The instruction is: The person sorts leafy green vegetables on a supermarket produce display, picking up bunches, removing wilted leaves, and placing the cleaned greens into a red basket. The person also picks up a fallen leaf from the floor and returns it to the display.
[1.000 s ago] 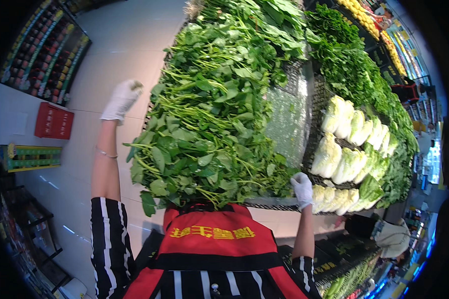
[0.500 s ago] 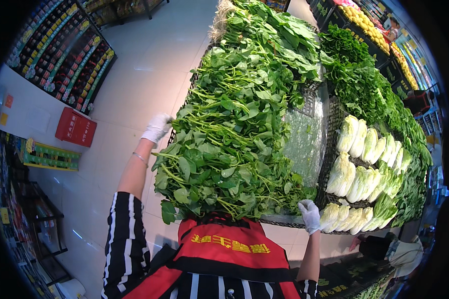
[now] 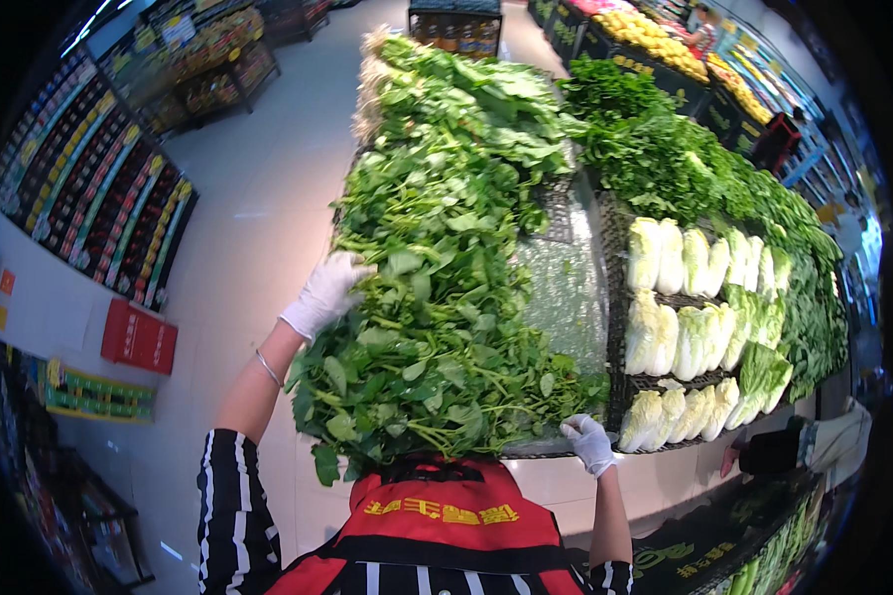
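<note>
A wide heap of leafy green vegetables [image 3: 417, 327] with long stems covers the left side of the display. My left hand [image 3: 329, 296], in a white glove, is at the heap's left edge, its fingers bent in among the stems and leaves. At the front edge, my gloved right hand [image 3: 589, 443] has its fingers curled at the rim beside a clear plastic sheet [image 3: 569, 322]; what lies between its fingertips is too small to make out. Just right of it are rows of pale napa cabbages [image 3: 680, 340] in black crates.
Darker leafy greens [image 3: 700, 159] line the display's right side. A bundle with pale roots [image 3: 372, 89] lies at the far left end. On the left are stocked shelves [image 3: 89, 178] and a red box [image 3: 139, 336]. Another person's sleeve [image 3: 831, 436] shows at right.
The view has shifted, so the display sits farther left and more of the far aisle shows. My left hand has moved from the outer edge onto the greens. My right hand stays at the front rim.
</note>
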Demonstrator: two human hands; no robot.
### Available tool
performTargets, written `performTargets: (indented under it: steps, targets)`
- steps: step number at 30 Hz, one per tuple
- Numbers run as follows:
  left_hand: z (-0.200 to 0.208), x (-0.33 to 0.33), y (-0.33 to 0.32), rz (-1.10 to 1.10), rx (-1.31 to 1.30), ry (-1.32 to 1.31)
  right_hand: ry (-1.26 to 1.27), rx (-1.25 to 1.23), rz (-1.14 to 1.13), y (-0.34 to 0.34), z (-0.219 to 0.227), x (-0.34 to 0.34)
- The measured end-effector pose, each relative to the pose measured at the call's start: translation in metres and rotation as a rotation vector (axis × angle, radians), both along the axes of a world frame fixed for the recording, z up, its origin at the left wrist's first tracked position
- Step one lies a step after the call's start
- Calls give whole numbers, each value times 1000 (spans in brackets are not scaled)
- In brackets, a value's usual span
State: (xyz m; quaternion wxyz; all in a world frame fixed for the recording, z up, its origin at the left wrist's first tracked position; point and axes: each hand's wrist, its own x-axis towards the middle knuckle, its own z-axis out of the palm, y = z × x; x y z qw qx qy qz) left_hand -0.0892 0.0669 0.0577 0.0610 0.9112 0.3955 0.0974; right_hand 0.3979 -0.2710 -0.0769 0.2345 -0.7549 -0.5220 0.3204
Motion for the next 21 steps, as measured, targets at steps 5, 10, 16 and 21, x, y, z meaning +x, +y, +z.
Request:
performTargets:
  steps: [5, 10, 16, 21]
  targets:
    - [-15, 43, 23, -2, -95, -62, -158, -30, 10, -31, 9, 7]
    - [-36, 116, 54, 115, -190, -36, -70, -97, -43, -56, 24, 9]
    - [-73, 141, 33, 205, -276, 225, -12, -127, -117, -85, 35, 4]
    - [-78, 134, 11, 234, -154, 208, 69, -146, -46, -87, 21, -24]
